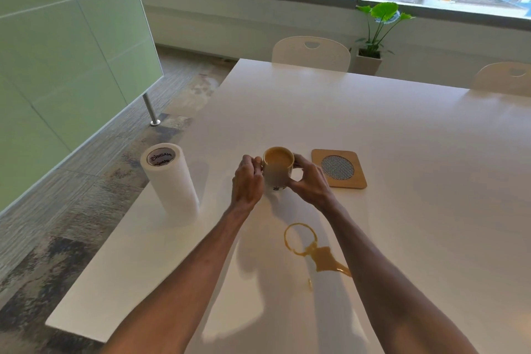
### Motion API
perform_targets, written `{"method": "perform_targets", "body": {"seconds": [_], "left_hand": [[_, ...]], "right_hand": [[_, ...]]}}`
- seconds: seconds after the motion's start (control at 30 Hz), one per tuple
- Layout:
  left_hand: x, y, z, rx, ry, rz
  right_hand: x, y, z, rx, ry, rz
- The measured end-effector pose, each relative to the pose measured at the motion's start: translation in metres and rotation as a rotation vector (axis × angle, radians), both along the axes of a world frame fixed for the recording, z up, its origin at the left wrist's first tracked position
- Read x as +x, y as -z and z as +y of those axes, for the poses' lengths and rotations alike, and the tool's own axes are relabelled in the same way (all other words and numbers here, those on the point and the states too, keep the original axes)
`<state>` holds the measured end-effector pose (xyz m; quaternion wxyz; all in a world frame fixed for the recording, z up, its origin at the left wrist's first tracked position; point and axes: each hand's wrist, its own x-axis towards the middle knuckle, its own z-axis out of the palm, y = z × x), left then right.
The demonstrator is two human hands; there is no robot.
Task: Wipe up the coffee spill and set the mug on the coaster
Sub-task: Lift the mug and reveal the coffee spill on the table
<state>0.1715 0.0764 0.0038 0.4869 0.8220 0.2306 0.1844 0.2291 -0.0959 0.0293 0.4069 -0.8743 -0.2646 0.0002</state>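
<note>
A pale mug (pixel 278 172) full of milky coffee is held between both hands over the white table (pixel 402 181). My left hand (pixel 247 181) grips its left side at the handle and my right hand (pixel 309 181) wraps its right side. Whether the mug's base touches the table is unclear. A square wooden coaster (pixel 339 168) with a round mesh centre lies just right of the mug. Nearer to me, a coffee spill (pixel 316 253) marks the table: a ring stain with a puddle trailing to the right.
A roll of paper towel (pixel 169 181) stands upright near the table's left edge. Two white chairs (pixel 311 53) sit at the far side, with a potted plant (pixel 373 34) behind them. A green glass partition (pixel 57 66) runs along the left.
</note>
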Motion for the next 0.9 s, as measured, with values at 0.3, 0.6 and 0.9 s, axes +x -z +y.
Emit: {"method": "perform_targets", "body": {"seconds": [0.3, 0.6, 0.9], "left_hand": [[0.004, 0.004, 0.003, 0.013, -0.011, 0.005], [-0.005, -0.006, 0.002, 0.014, 0.013, 0.009], [-0.054, -0.005, -0.017, 0.181, -0.112, -0.039]], "right_hand": [[0.004, 0.004, 0.004, 0.000, -0.015, -0.002], [0.000, 0.006, 0.004, 0.030, 0.002, 0.046], [-0.030, 0.015, 0.008, 0.074, 0.230, -0.076]]}}
